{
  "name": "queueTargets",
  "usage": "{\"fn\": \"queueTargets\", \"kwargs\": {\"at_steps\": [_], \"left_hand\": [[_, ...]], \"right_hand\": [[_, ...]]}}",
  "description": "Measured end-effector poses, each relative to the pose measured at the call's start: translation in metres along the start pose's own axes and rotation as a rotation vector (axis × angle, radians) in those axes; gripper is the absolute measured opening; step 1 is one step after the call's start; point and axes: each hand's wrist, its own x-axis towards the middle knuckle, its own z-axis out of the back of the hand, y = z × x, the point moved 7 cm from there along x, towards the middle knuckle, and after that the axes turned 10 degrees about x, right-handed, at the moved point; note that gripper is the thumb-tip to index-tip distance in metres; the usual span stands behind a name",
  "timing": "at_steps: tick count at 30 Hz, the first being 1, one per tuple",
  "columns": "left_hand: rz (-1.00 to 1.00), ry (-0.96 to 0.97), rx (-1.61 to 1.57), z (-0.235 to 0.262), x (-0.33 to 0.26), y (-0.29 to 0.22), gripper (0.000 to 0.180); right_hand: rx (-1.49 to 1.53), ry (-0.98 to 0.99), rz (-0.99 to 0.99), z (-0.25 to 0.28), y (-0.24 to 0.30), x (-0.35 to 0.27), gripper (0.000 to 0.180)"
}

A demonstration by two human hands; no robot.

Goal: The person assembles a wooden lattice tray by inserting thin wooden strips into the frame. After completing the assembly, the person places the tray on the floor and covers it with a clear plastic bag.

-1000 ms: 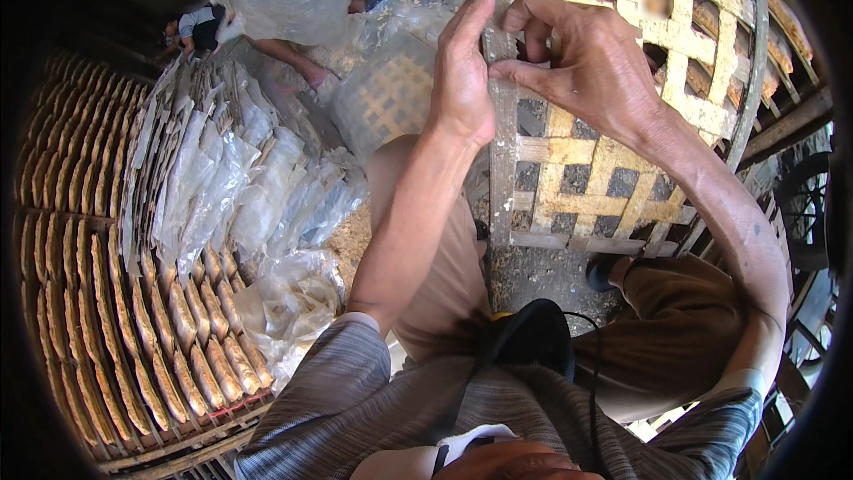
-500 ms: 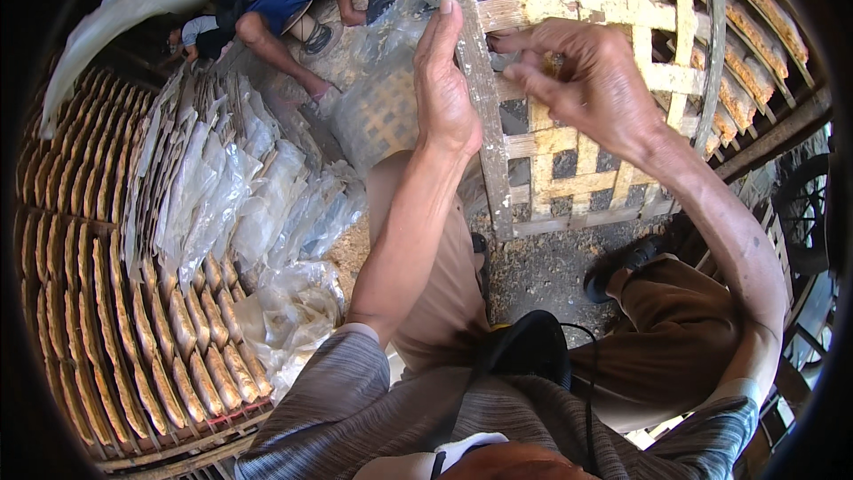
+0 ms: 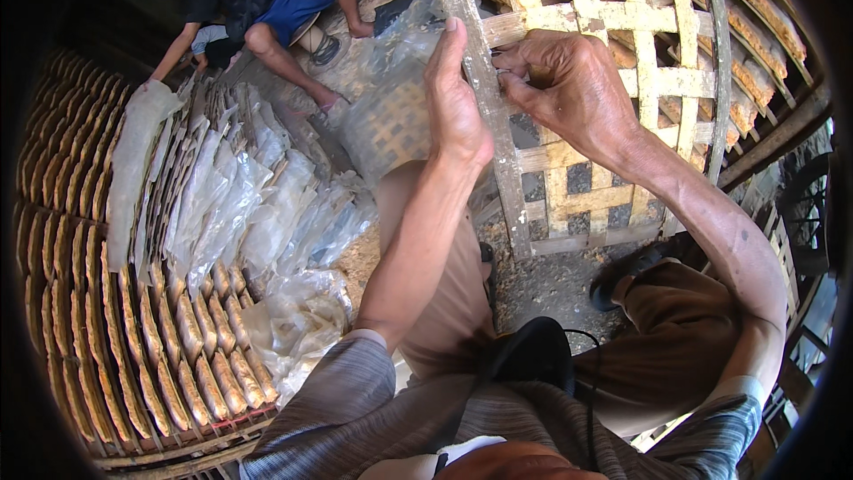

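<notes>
Head view shows, at far left, rows of brown slabs (image 3: pixel 229 382), then many plastic sheets (image 3: pixel 240 187). Next is the left hand (image 3: pixel 456 107), flat, its fingers straight and together, beside the edge slat (image 3: pixel 506 160) of a woven lattice tray (image 3: pixel 662 83). Over this tray, the right hand (image 3: pixel 577 93) curls its fingers near the slat; what it pinches, I cannot tell.

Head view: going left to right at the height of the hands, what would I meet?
Racked browned slabs, clear plastic sheets, co-worker's foot, left hand, lattice panel's wooden edge bar, right hand, more browned slabs.
</notes>
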Motion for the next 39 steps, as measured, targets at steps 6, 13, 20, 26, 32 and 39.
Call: {"fn": "queueTargets", "kwargs": {"at_steps": [6,13,20,26,32,39], "left_hand": [[-0.022,-0.027,0.061,-0.006,-0.003,0.0,0.043],[-0.048,-0.003,0.121,0.001,0.001,0.005,0.04],[-0.125,0.028,0.232,0.009,0.005,-0.01,0.039],[-0.131,0.021,0.182,0.02,0.014,-0.009,0.041],[-0.123,-0.028,0.165,0.022,0.014,-0.015,0.042],[-0.069,-0.045,0.107,0.021,0.013,-0.005,0.044]], "right_hand": [[-0.078,0.006,0.074,-0.001,-0.001,0.0,0.009],[-0.016,-0.016,0.127,-0.003,-0.004,0.002,0.005],[0.301,0.397,-0.298,0.018,-0.009,-0.001,0.018],[0.038,0.588,-0.096,0.017,0.007,-0.016,0.011],[-0.096,0.509,-0.052,0.005,0.011,-0.029,0.009],[-0.113,0.324,-0.034,-0.022,-0.001,-0.039,0.01]]}}
